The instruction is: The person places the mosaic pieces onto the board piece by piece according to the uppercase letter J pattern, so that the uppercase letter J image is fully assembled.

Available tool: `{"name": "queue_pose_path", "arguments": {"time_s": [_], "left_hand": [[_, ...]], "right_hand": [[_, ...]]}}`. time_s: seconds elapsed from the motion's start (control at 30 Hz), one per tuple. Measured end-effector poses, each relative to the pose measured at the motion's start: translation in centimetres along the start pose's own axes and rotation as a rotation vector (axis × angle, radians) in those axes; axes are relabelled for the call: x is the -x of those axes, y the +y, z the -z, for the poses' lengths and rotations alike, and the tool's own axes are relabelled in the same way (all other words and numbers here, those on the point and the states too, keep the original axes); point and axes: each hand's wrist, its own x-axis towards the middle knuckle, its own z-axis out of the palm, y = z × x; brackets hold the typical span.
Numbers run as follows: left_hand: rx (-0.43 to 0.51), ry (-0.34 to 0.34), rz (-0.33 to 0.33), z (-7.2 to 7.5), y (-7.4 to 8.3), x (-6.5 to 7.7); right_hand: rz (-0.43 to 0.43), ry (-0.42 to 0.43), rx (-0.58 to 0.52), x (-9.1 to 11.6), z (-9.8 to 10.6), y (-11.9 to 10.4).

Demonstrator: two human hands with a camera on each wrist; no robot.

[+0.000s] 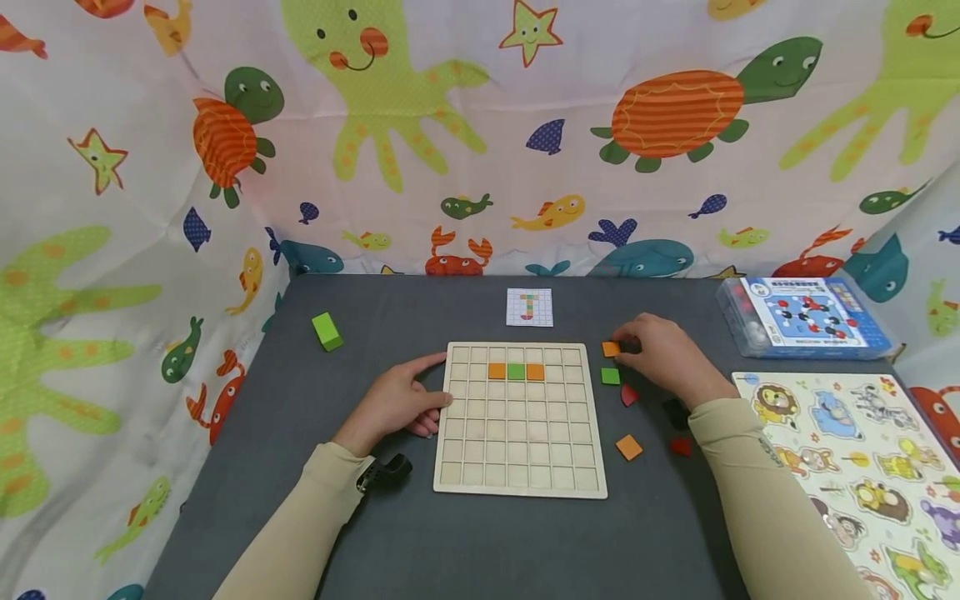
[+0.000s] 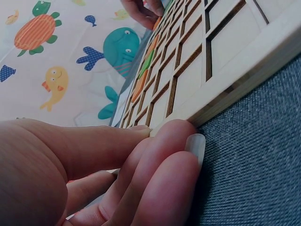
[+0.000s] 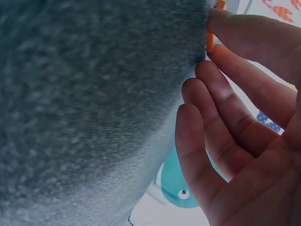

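A pale wooden grid board [image 1: 495, 454] lies flat on the dark table. Set in one row near its far side are an orange, a green [image 1: 516, 372] and an orange square tile. At the board's left edge my left hand [image 1: 396, 400] grips the rim between thumb and curled fingers, as the left wrist view shows up close. Right of the board, my right hand [image 1: 663, 354] pinches an orange square tile [image 1: 610, 349] at the table surface with thumb and index finger. In the right wrist view the other fingers are loosely bent, and the orange tile [image 3: 210, 41] is partly hidden.
Near the right hand lie a green tile [image 1: 611, 377], red pieces [image 1: 628, 395] and another orange tile [image 1: 629, 447]. A pattern card [image 1: 529, 307] lies behind the board, a green block [image 1: 327, 332] at far left. A boxed set [image 1: 810, 321] and animal puzzle [image 1: 847, 467] occupy the right.
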Motion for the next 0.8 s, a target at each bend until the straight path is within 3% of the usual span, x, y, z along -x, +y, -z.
{"name": "queue_pose_path", "arguments": {"time_s": [0.33,0.53,0.8], "left_hand": [[0.006,-0.004,0.002,0.2,-0.2,-0.1],[0.023,-0.012,-0.017,-0.3,-0.4,0.0],[0.036,-0.012,-0.022,0.0,-0.2,0.0]], "right_hand": [[0.029,0.012,0.012,-0.4,-0.4,0.3],[0.008,0.015,0.006,0.6,-0.5,0.3],[0.004,0.056,-0.026,1.4,-0.7,-2.3]]}}
